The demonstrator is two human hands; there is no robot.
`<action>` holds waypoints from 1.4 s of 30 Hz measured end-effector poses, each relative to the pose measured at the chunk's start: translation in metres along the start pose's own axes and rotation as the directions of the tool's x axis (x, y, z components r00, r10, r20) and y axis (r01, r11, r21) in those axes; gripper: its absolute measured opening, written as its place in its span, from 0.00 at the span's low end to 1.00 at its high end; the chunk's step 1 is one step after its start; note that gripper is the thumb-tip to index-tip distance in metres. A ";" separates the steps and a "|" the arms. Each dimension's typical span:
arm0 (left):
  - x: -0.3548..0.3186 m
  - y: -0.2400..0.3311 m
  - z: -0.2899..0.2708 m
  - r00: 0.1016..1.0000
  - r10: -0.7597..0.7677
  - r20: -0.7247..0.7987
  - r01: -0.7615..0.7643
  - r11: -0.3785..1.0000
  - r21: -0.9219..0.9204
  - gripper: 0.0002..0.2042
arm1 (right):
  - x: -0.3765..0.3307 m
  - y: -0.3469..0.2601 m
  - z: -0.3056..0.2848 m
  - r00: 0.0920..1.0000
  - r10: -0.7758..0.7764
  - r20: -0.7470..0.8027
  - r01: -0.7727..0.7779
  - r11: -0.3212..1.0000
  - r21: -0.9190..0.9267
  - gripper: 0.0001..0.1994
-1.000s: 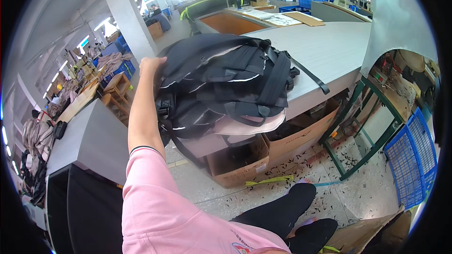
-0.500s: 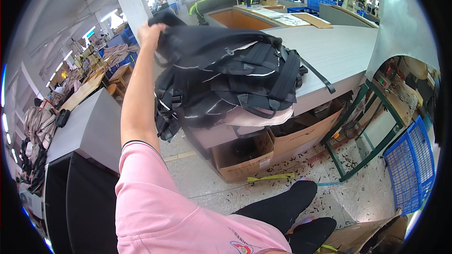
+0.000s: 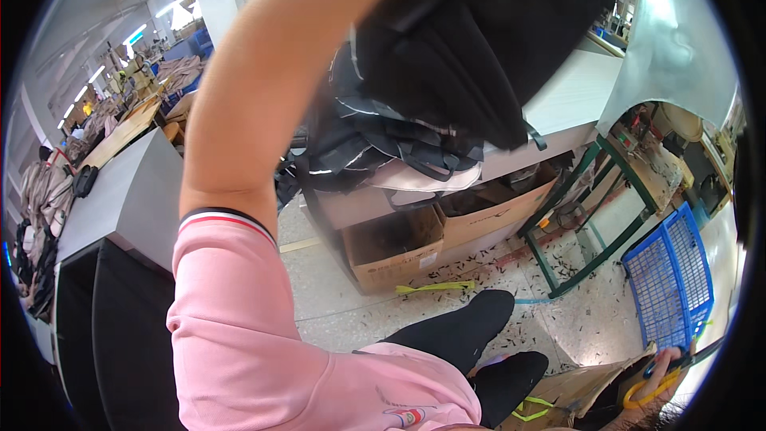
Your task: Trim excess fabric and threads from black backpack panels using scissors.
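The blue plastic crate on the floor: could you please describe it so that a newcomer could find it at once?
Start at the long grey table and follow its green metal leg frame down to the speckled floor. To the right of that frame leans the blue plastic crate. Its open lattice walls and bright blue set it apart from the brown cardboard boxes under the table.

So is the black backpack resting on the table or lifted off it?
Lifted: the backpack hangs above the table, straps dangling, raised by the left arm; the grip itself is out of view.
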State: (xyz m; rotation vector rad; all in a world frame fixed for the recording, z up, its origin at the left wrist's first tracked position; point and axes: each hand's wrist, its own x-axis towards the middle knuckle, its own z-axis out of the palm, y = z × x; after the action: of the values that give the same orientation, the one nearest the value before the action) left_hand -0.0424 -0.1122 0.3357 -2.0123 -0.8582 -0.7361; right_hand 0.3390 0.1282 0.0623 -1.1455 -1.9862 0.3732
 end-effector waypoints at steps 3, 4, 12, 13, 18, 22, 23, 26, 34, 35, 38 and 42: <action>0.000 0.025 0.041 0.978 -0.167 0.124 0.186 0.968 -0.171 0.09 | 0.003 0.015 -0.001 0.979 -0.061 -0.194 0.124 0.935 0.332 0.31; 0.003 0.033 0.064 0.944 -0.234 0.232 0.296 0.912 -0.284 0.13 | -0.001 -0.001 -0.003 0.969 -0.105 -0.224 0.167 0.946 0.278 0.30; -0.096 0.063 0.207 0.918 -0.107 0.382 0.393 0.381 -0.837 0.11 | -0.035 -0.059 0.071 0.962 -0.071 0.264 -0.145 0.689 0.710 0.40; -0.107 0.071 0.224 0.889 -0.176 0.423 0.457 0.280 -0.844 0.11 | -0.045 -0.054 0.076 0.892 0.019 0.451 -0.332 0.704 0.628 0.35; -0.143 0.103 0.283 0.843 -0.172 0.509 0.476 0.679 -0.559 0.18 | -0.078 -0.008 0.119 0.831 0.157 0.534 -0.443 0.767 0.465 0.28; -0.142 0.121 0.272 0.755 -0.025 0.656 0.424 0.781 -0.458 0.27 | -0.094 0.000 0.129 0.896 0.108 0.431 -0.369 0.724 0.584 0.29; -0.144 0.112 0.266 0.714 -0.011 0.700 0.531 0.661 -0.530 0.24 | -0.094 -0.003 0.126 0.895 0.115 0.431 -0.373 0.722 0.582 0.29; -0.159 0.088 0.269 0.705 -0.439 0.557 0.709 0.427 -0.562 0.23 | -0.096 -0.011 0.119 0.866 0.074 0.495 -0.402 0.691 0.601 0.29; -0.166 0.090 0.284 0.224 -0.261 0.939 0.862 -0.395 -0.316 0.09 | -0.087 -0.029 0.100 0.876 0.028 0.482 -0.306 0.804 0.509 0.32; -0.170 0.092 0.283 0.236 -0.345 0.908 0.853 -0.374 -0.364 0.09 | -0.086 -0.028 0.096 0.886 0.032 0.462 -0.293 0.811 0.505 0.33; -0.174 0.097 0.283 0.281 -0.484 0.829 0.837 -0.299 -0.459 0.08 | -0.081 -0.017 0.084 0.902 -0.058 0.429 -0.097 0.938 0.332 0.35; -0.173 0.104 0.278 0.356 -0.585 0.729 0.820 -0.179 -0.544 0.08 | -0.079 -0.008 0.077 0.865 -0.092 0.494 0.020 0.989 0.148 0.36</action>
State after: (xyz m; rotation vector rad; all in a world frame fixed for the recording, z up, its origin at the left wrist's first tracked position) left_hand -0.0125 0.0237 0.0211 -2.3440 -2.2954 -2.0938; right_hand 0.2976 0.0683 -0.0217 -0.9627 -2.3872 0.8355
